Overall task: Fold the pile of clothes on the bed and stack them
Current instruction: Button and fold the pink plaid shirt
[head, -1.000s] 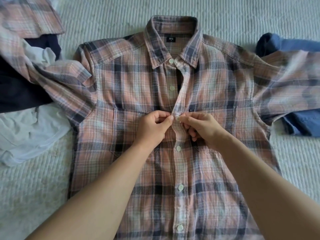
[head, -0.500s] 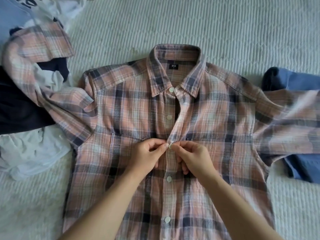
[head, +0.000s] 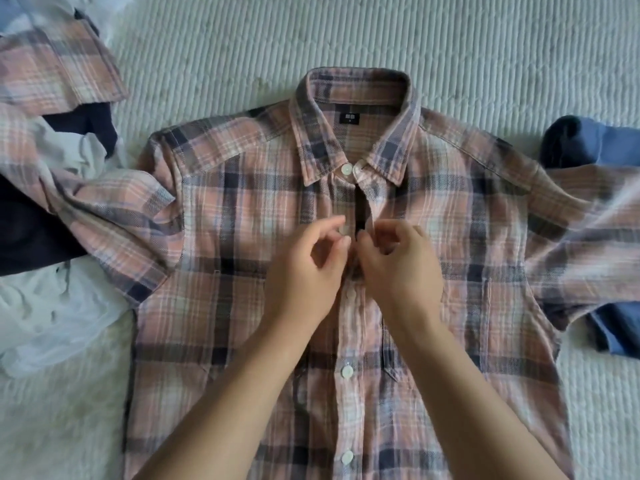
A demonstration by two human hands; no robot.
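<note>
The plaid shirt (head: 242,271) lies face up and spread flat on the bed (head: 450,46), collar pointing away from the person, placket running down the middle. The buttons below the hands look fastened, and the collar button (head: 346,170) sits at the neck with its flap apparently not closed over it. Between the collar and the hands the placket gapes, showing a dark slit.

Both hands meet at that gap. The left hand (head: 304,271) has its thumb and forefinger curled toward a button (head: 344,230) on its side of the opening; motion blur makes it unclear whether it actually pinches the button or the cloth. The right hand (head: 398,268) is curled on the opposite placket edge, seemingly pinching it toward the button.

So the step in hand appears to be buttoning the shirt up before folding. The next move likely calls for lining the buttonhole over the button and pushing it through, then the collar button, before any fold is made.

Left of the shirt, its sleeve trails over a heap of unfolded clothes (head: 41,306), white and dark navy pieces among them. Right of the shirt, the other sleeve lies across a blue garment (head: 595,140), which looks as if it may already be folded.
</note>
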